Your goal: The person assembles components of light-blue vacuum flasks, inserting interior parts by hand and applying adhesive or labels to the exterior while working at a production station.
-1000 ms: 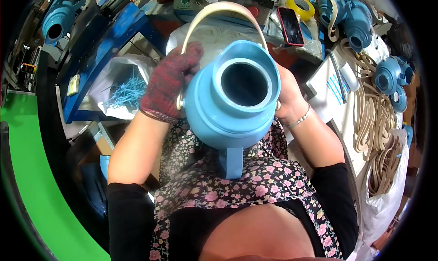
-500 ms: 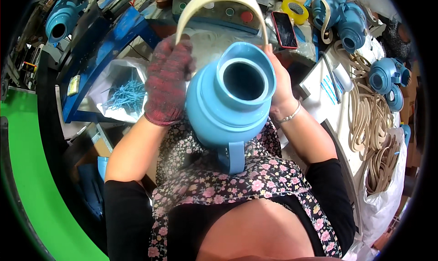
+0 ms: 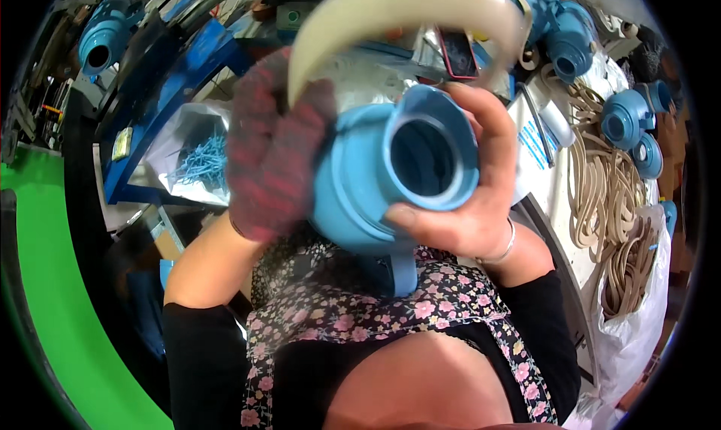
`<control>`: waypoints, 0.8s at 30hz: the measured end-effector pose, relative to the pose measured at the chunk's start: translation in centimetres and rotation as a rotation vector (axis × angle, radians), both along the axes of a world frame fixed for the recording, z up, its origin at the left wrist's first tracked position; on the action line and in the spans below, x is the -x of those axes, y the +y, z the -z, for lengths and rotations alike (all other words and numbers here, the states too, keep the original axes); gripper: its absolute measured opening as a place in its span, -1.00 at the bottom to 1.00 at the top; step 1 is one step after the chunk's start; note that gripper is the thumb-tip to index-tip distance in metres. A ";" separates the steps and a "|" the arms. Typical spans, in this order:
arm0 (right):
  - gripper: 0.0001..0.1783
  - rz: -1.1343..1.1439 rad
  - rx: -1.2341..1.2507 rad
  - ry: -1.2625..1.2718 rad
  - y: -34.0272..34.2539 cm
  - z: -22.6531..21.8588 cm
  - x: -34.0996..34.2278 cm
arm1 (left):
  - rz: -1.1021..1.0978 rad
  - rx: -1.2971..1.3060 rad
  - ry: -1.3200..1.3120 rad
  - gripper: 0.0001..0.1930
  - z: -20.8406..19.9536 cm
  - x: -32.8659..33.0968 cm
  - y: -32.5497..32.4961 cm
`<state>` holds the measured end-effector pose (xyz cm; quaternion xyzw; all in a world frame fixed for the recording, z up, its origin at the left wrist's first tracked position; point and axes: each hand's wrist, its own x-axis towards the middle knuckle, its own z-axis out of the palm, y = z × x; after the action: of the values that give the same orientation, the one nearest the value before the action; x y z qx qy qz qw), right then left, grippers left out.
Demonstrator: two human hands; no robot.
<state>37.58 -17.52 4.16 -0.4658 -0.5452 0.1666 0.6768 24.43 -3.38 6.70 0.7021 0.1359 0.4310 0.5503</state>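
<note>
A light-blue plastic jug [image 3: 349, 182] with a spouted, open round mouth is in front of my chest, tilted so its mouth faces up and to the right. Its side handle [image 3: 404, 272] points down toward my apron. My bare right hand [image 3: 484, 178] grips the neck, thumb in front below the rim and fingers round the far side. A cream-coloured strap [image 3: 398, 8], blurred, arches above the jug. My left hand [image 3: 274, 152], in a dark red and black knit glove, is closed round the strap's left end beside the jug. The strap's right end drops behind my right fingers.
A white bag [image 3: 173, 141] of thin blue plastic pieces lies at the left by a blue metal frame [image 3: 143, 141]. On the right are bundled beige straps [image 3: 601, 182] and several blue jugs [image 3: 571, 43]. A phone [image 3: 458, 54] lies beyond my right hand.
My right hand has come forward round the jug's neck, thumb now in front. The jug has turned and shifted right. The strap has swung closer and right; my left hand has risen slightly.
</note>
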 end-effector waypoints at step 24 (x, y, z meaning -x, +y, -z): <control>-0.63 0.579 0.376 0.446 -13.4 7.8 -29.8 | -0.626 0.144 0.762 -0.57 22.9 24.7 2.4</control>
<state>67.43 -30.90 -3.64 -0.6681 -0.1912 0.1629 0.7004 -0.24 -1.03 -16.25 0.6955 0.5609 0.2779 0.3528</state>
